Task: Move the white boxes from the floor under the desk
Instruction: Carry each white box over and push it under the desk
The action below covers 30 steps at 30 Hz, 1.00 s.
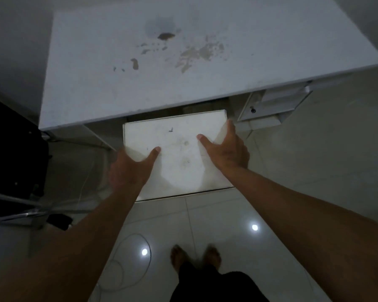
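Observation:
A large white box [179, 153] with a smudged top is held in front of the white desk [140, 68], its far edge at the desk's front edge. My left hand [129, 168] grips the box's left side with the thumb lying on top. On the right side, my right hand [227, 149] clasps the box, thumb on the lid and fingers wrapped around the edge. The view is motion-blurred. The space under the desk is mostly hidden by the desktop and the box.
The desktop carries brown stains. Drawers [275, 105] hang under the desk's right end. A black chair with chrome legs [15, 205] stands at the left. A white cable [127, 262] loops over the glossy tile floor near my bare feet [194, 256].

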Tool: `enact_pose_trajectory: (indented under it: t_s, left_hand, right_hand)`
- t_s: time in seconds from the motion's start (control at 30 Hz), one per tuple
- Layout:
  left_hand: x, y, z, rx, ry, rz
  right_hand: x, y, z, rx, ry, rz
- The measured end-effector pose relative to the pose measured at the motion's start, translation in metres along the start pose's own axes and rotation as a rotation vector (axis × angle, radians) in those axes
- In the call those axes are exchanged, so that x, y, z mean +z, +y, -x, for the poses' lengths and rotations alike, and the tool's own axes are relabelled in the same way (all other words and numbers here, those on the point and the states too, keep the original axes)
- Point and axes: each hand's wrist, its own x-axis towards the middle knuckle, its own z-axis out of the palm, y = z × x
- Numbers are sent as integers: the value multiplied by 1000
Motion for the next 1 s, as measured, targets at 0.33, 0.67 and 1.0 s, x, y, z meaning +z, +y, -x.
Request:
enact_pose_trajectory:
  t_s: [0.33, 0.67, 1.0]
  left_hand:
    - [101, -76, -47, -122, -2, -35]
    - [252, -173, -129, -156, -11, -20]
    - [378, -267, -200, -118, 8, 7]
  right_hand:
    - [114, 63, -39, 12, -79, 40]
    - [277, 156, -110, 16, -73, 22]
    - [425, 236, -171, -38, -62, -3]
